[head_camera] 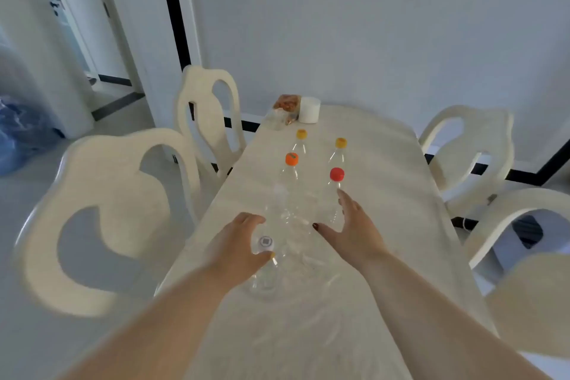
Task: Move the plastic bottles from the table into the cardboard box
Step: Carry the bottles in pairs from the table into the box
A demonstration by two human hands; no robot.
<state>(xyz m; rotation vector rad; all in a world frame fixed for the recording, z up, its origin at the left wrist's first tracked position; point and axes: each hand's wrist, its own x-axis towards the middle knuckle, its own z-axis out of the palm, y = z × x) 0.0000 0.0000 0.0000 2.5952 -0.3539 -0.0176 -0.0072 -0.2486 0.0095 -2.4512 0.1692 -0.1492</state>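
Observation:
Several clear plastic bottles stand upright on the cream table (385,194). The nearest has a white cap (266,242); my left hand (237,244) curls around its neck, fingers apart, grip not clearly closed. A red-capped bottle (336,174) stands just beyond my right hand (348,225), which is open and spread beside its body. Farther back are an orange-capped bottle (291,159) and two yellow-capped bottles (301,134) (340,142). Another clear bottle with a pale cap (280,191) stands between my hands. No cardboard box is in view.
A white cylinder (310,109) and a bag of snacks (287,105) sit at the table's far end. Cream chairs stand on the left (101,194) (209,108) and on the right (465,145) (530,256). A blue bag (18,133) lies on the floor at left.

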